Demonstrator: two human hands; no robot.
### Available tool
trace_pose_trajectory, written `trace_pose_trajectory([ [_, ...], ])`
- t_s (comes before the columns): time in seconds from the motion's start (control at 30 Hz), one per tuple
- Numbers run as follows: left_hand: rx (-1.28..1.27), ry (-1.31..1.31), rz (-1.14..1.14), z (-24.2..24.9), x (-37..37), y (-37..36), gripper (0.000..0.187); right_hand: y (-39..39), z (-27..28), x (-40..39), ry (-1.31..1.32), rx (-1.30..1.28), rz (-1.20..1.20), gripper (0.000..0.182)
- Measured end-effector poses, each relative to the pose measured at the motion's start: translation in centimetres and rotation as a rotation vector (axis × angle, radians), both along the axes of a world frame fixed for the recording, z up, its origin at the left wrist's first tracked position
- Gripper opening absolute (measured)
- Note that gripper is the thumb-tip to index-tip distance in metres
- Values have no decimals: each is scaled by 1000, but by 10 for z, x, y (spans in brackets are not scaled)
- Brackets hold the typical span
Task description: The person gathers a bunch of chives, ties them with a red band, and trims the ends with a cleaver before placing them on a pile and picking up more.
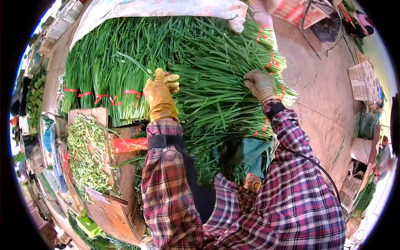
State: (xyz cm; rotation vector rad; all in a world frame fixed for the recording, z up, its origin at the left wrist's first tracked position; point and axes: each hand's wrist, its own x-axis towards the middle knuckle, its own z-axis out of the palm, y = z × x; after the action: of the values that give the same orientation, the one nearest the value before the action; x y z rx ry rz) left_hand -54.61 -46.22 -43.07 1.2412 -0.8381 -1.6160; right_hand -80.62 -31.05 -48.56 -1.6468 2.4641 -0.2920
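My left hand [160, 93], in a yellow glove, is closed, with a pale green garlic chive leaf [132, 61] sticking out beside its fingers. It is in front of the upright bundles of garlic chives [100, 66], bound with red ties. My right hand [260, 85], in a dirty beige glove, has its fingers curled into the garlic chives [216, 79] lying sideways on the right. Their pale cut ends point right, near several red ties. Leaves hide my right fingertips.
A wooden board [112, 212] at the lower left carries chopped stalk ends [85, 150] and a knife [106, 196]. Red ties [130, 145] lie beside it. A pale sheet [166, 9] covers the far bundles. Crates [362, 81] stand on the right.
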Motion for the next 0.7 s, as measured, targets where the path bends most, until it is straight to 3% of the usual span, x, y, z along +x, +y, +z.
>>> trace_pose_trajectory([
  [0.27, -48, 29, -26, 7, -6, 2, 30, -19, 8, 5, 316, 262, 13, 17],
  [0.47, -68, 64, -13, 9, -6, 3, 29, -25, 10, 8, 278, 385, -25, 17],
  [0.7, 17, 65, -95, 1, -5, -1, 30, -26, 12, 0, 56, 339, -160, 21],
])
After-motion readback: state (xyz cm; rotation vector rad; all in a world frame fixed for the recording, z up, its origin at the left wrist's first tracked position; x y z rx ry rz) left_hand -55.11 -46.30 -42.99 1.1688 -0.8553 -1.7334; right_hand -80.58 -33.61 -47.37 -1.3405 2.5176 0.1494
